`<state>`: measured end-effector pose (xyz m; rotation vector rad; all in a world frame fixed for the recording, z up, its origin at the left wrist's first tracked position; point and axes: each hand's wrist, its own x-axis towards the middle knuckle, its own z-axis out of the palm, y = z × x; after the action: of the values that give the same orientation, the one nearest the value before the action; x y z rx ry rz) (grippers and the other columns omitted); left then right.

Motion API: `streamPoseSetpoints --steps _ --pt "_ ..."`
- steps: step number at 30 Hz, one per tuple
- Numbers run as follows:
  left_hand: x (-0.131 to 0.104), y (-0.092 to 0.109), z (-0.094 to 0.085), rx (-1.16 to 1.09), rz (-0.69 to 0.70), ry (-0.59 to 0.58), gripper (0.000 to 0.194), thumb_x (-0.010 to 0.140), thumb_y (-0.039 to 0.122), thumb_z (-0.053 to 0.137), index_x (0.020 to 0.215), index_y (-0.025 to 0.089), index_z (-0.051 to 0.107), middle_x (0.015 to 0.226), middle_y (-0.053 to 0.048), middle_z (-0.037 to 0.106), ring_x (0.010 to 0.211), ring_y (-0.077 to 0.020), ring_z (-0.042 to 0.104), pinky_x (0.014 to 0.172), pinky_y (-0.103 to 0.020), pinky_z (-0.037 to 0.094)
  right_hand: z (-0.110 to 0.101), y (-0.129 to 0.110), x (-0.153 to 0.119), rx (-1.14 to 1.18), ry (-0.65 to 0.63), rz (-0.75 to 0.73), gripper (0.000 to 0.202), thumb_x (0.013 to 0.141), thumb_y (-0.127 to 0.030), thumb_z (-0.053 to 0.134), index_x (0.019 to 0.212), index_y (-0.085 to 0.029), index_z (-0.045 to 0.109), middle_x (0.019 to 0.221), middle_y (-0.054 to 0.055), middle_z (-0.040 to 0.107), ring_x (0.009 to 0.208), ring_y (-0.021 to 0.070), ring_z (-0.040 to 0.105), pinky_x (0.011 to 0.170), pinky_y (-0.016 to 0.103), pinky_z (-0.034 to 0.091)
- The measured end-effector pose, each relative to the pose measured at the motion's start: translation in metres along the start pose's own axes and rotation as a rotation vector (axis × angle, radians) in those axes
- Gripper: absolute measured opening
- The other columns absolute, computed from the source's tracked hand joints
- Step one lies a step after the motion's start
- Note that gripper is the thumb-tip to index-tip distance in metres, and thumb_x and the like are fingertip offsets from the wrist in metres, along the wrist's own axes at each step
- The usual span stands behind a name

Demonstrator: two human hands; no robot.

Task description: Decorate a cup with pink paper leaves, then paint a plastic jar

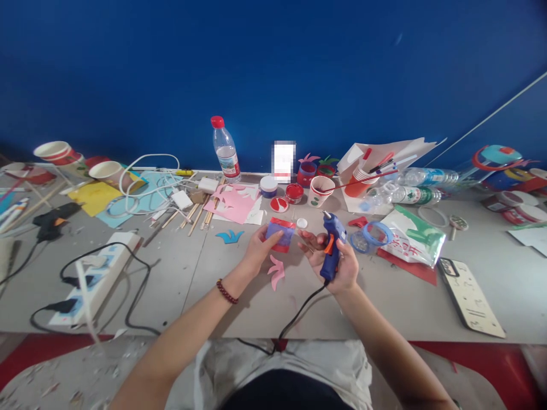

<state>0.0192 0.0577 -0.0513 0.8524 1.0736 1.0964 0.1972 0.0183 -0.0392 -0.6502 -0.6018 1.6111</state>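
Note:
My left hand [260, 246] grips a small purple piece with red bands along its top and bottom [285, 228], thumb across its face. In my right hand [344, 272] rests a blue hot glue gun [335, 242] with an orange trigger, its nozzle tilted up and away; some fingers stretch out toward the purple piece. Below the left hand's piece lies a pink paper leaf cutout [277, 272]. A blue paper cutout [229, 236] is on the table left of my left hand. A small white cap [301, 223] sits between the hands.
A power strip [98, 279] with cords lies at left. Behind stand a water bottle [226, 151], an open red paint pot [294, 192] and a paper cup [320, 191]. At right are tape rings [378, 233], a plastic packet [416, 236] and a phone [472, 299].

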Motion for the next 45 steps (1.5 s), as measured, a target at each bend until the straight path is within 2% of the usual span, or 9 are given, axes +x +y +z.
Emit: streamPoseSetpoints --steps 9,13,16,19,23,30,38,45 --pt "-0.001 0.002 0.001 -0.003 -0.013 0.004 0.051 0.06 0.054 0.083 0.091 0.016 0.07 0.083 -0.004 0.07 0.075 -0.0172 0.064 0.07 -0.03 0.052 -0.001 0.0 0.0 -0.052 -0.006 -0.044 0.031 0.07 -0.054 0.066 0.072 -0.024 0.07 0.077 0.008 0.074 0.1 0.0331 0.071 0.091 0.051 0.054" --pt "-0.001 0.002 0.0 0.009 0.0 -0.001 0.05 0.061 0.053 0.083 0.091 0.015 0.069 0.083 -0.004 0.069 0.076 -0.0165 0.063 0.07 -0.028 0.051 -0.003 0.002 -0.001 -0.169 0.011 -0.12 0.033 0.075 -0.056 0.064 0.075 -0.023 0.068 0.078 0.008 0.075 0.091 0.0301 0.073 0.084 0.047 0.056" --pt "-0.002 0.003 0.001 0.012 0.012 0.003 0.05 0.059 0.053 0.083 0.089 0.016 0.069 0.082 -0.003 0.069 0.076 -0.0169 0.062 0.07 -0.028 0.05 -0.003 0.005 -0.003 -0.305 0.093 -0.208 0.026 0.078 -0.047 0.068 0.082 -0.022 0.068 0.082 0.007 0.075 0.079 0.0247 0.073 0.073 0.039 0.058" --pt "-0.002 0.003 0.002 -0.016 0.02 -0.006 0.052 0.058 0.053 0.084 0.091 0.016 0.069 0.082 -0.003 0.069 0.076 -0.0172 0.062 0.07 -0.029 0.051 -0.003 0.007 -0.005 -0.397 0.152 -0.268 0.024 0.077 -0.041 0.073 0.088 -0.02 0.067 0.077 0.005 0.074 0.06 0.0189 0.068 0.056 0.032 0.055" --pt "-0.001 0.002 0.0 -0.07 0.015 -0.03 0.055 0.059 0.052 0.084 0.097 0.015 0.069 0.087 -0.005 0.069 0.078 -0.0169 0.062 0.071 -0.029 0.052 -0.006 0.009 -0.009 -0.488 0.079 -0.233 0.029 0.079 -0.046 0.072 0.087 -0.018 0.066 0.072 0.004 0.071 0.043 0.013 0.059 0.044 0.028 0.049" --pt "0.002 0.002 -0.005 -0.058 0.09 -0.021 0.051 0.063 0.049 0.082 0.099 0.015 0.068 0.09 -0.006 0.069 0.082 -0.0174 0.062 0.075 -0.03 0.052 -0.007 0.01 -0.013 -0.604 0.075 -0.259 0.032 0.082 -0.049 0.069 0.078 -0.017 0.068 0.073 0.006 0.073 0.043 0.0109 0.056 0.046 0.027 0.048" --pt "0.001 0.005 -0.006 -0.013 0.183 -0.028 0.05 0.063 0.045 0.082 0.102 0.017 0.066 0.097 -0.007 0.07 0.088 -0.0194 0.064 0.075 -0.03 0.053 0.004 0.007 -0.015 -0.632 0.229 -0.198 0.039 0.071 -0.055 0.075 0.07 -0.017 0.068 0.057 0.005 0.067 0.041 0.013 0.055 0.043 0.028 0.047" --pt "0.0 0.007 -0.004 0.038 0.214 -0.004 0.051 0.061 0.045 0.083 0.101 0.018 0.065 0.097 -0.007 0.07 0.085 -0.0193 0.064 0.072 -0.029 0.053 -0.012 0.015 -0.015 -0.788 0.163 -0.219 0.037 0.082 -0.05 0.067 0.067 -0.017 0.07 0.05 0.003 0.06 0.048 0.0148 0.055 0.051 0.03 0.048"
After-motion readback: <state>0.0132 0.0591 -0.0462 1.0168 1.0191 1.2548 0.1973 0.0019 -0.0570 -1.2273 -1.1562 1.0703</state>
